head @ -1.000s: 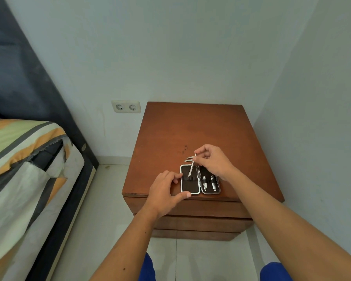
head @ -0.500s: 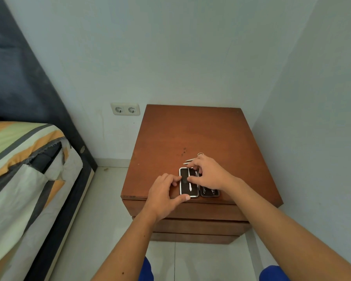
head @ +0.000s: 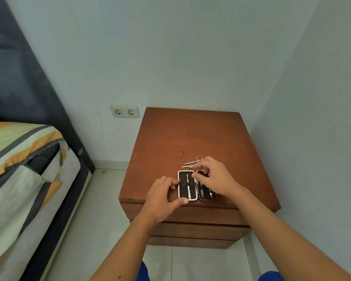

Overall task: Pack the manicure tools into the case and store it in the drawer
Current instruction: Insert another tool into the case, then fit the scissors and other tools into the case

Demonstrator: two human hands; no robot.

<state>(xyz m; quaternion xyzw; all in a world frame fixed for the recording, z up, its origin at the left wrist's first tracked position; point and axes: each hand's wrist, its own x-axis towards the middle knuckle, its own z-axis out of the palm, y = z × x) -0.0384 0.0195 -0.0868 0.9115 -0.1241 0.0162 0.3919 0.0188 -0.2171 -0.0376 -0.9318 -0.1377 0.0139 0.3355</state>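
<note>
An open black manicure case (head: 183, 189) lies flat near the front edge of the wooden nightstand (head: 190, 138). A thin metal tool (head: 188, 186) now sits in its left half; several tools are strapped in the right half (head: 206, 194). My left hand (head: 163, 196) holds the case's left edge between thumb and fingers. My right hand (head: 215, 178) hovers over the right half, fingers apart and empty, one fingertip near the case's middle. Small scissors (head: 193, 160) and a slim metal tool (head: 187, 166) lie loose just behind the case.
The nightstand has shut drawers on its front (head: 190, 230) and stands in a corner, with a wall close on the right. A double wall socket (head: 124, 111) is to its left. A bed with striped bedding (head: 24, 169) fills the left side.
My right hand carried a thin metal tool down into the left half of the case, let it go and lifted slightly off. My left hand stayed on the case's edge.
</note>
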